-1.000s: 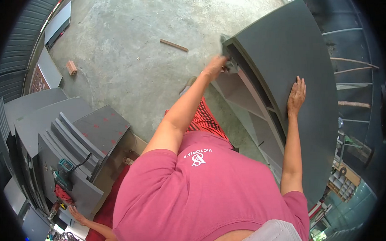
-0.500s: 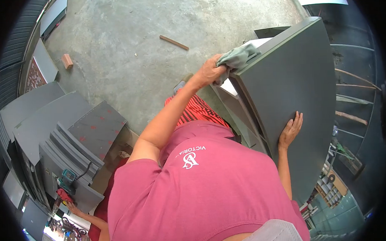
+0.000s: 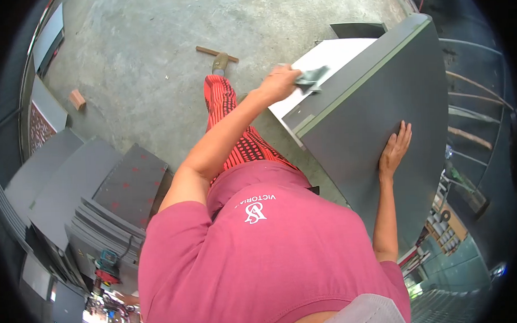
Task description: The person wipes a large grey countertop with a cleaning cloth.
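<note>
My left hand [image 3: 279,83] grips a grey-green cloth [image 3: 312,78], which is slightly blurred and lies over the white inner face [image 3: 334,53] and the edge of a large dark grey panel piece [image 3: 376,106]. A light green strip runs along that edge. On the piece's broad dark face, my right hand [image 3: 396,146] rests flat with its fingers extended.
Stacked grey panels [image 3: 65,174] stand at the left, near a green and red power tool [image 3: 107,266]. A wooden strip [image 3: 209,51] lies by my foot, and a reddish block [image 3: 77,99] lies farther left. Racks stand at the right.
My left hand and the cloth have shifted from the near corner toward the white face. The piece shows more of its edge and white face. My right hand is higher, and my foot has come forward.
</note>
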`<state>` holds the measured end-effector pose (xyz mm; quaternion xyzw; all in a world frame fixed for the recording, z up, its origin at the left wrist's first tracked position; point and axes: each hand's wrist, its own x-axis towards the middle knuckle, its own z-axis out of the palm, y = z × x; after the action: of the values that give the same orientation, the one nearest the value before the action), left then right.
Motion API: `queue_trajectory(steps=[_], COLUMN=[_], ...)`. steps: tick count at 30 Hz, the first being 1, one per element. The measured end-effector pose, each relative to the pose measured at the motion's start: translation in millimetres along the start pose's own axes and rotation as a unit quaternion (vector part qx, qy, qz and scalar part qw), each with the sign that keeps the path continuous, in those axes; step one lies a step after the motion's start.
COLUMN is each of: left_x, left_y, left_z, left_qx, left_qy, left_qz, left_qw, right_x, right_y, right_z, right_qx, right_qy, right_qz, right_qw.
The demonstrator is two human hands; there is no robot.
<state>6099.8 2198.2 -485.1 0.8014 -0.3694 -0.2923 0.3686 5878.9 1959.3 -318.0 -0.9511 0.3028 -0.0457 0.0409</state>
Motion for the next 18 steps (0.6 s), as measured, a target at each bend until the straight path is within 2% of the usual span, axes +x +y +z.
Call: queue_trajectory(steps=[1,2,3,4,6,7,8,9,10,14,17,18], left_x=[5.8,13.1,20.0,24.8,38.8,49.5,60.9,71.7,87.4,168.2,261.3,296.8], left_y=[3.4,9.8,21.4,39.4,71.2,72.2,74.9,85.2,90.7,125.9,157.6,166.5], left_z=[-11.3,-31.2,-46.5,-58.5,-80.6,-63.1,-45.5,-48.7,-49.4,-49.4,-52.7,-41.1], left_qx=[0.002,-0.163,-0.327,-0.332,-0.469,-0.411,-0.342,-0.345,-0.344,-0.367,-0.350,-0.350], left_qy=[-0.003,-0.036,-0.072,-0.078,-0.155,-0.094,-0.032,-0.057,-0.062,0.028,0.056,0.094], left_qz=[0.009,-0.042,-0.097,-0.094,-0.083,0.049,0.180,0.139,0.144,0.197,0.232,0.244], left_qw=[1.000,0.985,0.937,0.935,0.865,0.906,0.922,0.926,0.926,0.909,0.906,0.899], right_x=[8.5,20.5,30.6,39.5,67.9,81.7,95.2,111.9,130.0,180.4,192.6,194.9], right_y=[3.0,3.5,1.2,-2.3,-1.4,1.3,3.2,4.2,5.1,12.3,13.8,12.3], right_z=[-0.9,1.5,3.1,3.8,6.1,7.7,9.3,12.3,14.4,23.4,26.2,24.9], right_qx=[0.002,0.004,-0.001,0.001,0.003,0.004,0.006,0.005,0.008,-0.008,-0.008,-0.014], right_qy=[-0.001,-0.001,0.002,0.008,0.019,0.024,0.029,0.032,0.039,0.062,0.067,0.070], right_qz=[-0.002,-0.002,0.006,0.015,0.022,0.025,0.029,0.035,0.040,0.057,0.061,0.068], right_qw=[1.000,1.000,1.000,1.000,1.000,0.999,0.999,0.999,0.998,0.996,0.996,0.995])
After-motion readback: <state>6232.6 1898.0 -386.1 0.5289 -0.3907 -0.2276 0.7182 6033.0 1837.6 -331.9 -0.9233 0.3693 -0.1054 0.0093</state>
